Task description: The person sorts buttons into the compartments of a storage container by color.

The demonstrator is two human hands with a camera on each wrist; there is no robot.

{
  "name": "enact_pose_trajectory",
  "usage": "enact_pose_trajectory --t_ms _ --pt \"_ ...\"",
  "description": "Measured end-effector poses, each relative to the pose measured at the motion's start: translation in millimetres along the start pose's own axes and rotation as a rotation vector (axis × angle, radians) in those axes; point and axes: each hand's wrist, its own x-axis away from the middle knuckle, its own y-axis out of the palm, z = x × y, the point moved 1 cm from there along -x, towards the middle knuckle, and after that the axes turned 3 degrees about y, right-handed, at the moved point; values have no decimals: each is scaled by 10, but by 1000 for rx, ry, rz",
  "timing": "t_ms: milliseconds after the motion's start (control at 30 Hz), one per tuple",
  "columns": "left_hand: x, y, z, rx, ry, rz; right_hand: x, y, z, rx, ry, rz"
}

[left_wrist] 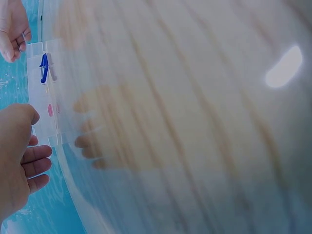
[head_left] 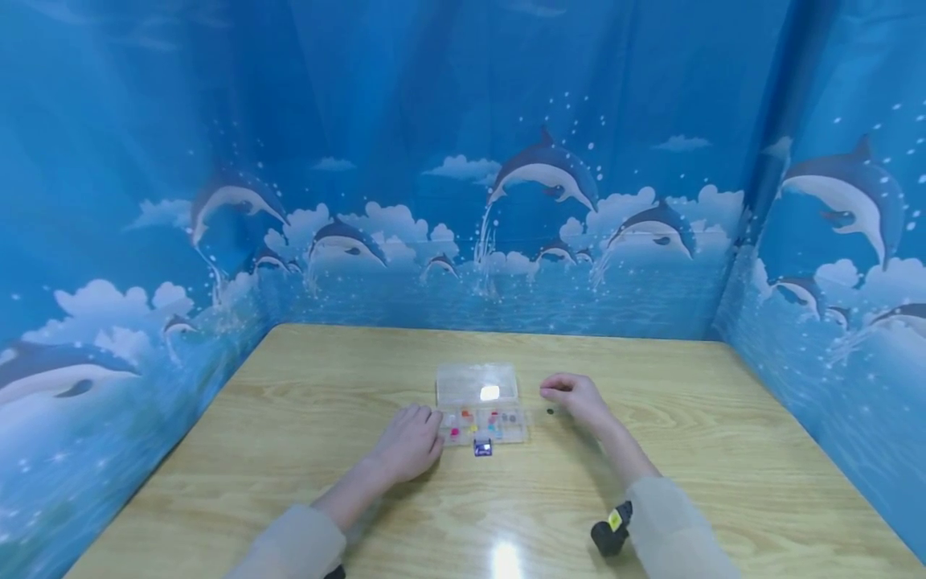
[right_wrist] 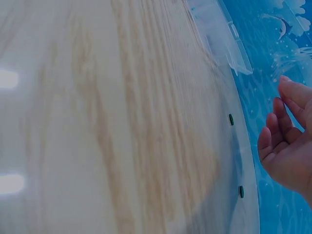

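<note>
A clear plastic compartment box lies on the table with its lid folded back. Small red, pink, yellow and blue pieces sit in its compartments, and a blue piece shows at its front edge. My left hand rests at the box's left end, thumb and fingers against the edge, loosely bent. My right hand hovers right of the box, fingers loosely curled, thumb close to the index finger and nothing visible between them. Below it lie two small dark green discs, one nearer the box, the other farther away.
The wood-grain table reaches back to a blue curtain printed with dolphins and clouds, which also hangs along both sides. A black wrist camera sits beside the right sleeve. Light glares off the tabletop near the front.
</note>
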Motion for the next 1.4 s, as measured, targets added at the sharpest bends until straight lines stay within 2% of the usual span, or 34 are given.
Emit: enact_pose_trajectory --t_ms 200,667,1133,1400 --pt "10 1 5 6 5 23 -21 -71 86 22 7 59" --pt "3 3 7 6 -8 -3 -7 -84 199 31 41 60" --pt "6 1 2 5 -5 6 4 -75 264 171 58 -8" --pt "6 6 -7 17 -12 -2 16 -60 256 223 18 -35"
